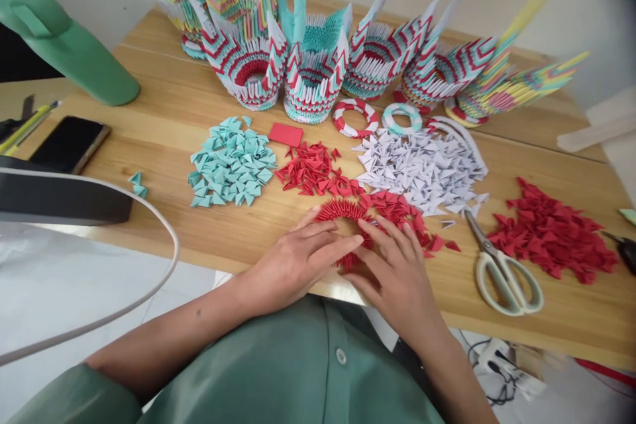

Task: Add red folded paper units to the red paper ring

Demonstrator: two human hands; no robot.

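A ring of red folded-paper pieces (342,210) lies at the table's front edge, between my two hands. My left hand (303,252) curves round its left and near side, with the fingers on the ring. On the right side, my right hand (392,262) rests its bent fingers on the ring, hiding part of it. Both hands hold the ring. Just behind are loose red paper triangles (311,169), with more red triangles (397,209) beside my right fingers. A heap of white paper triangles (422,169) and a heap of turquoise triangles (233,162) lie farther back.
Several paper swans (313,96) stand along the back. Scissors (501,271) and another red heap (551,232) lie at right. A green bottle (84,53), a phone (69,144) and a grey cable (169,232) are at left. Two paper rings (401,120) lie before the swans.
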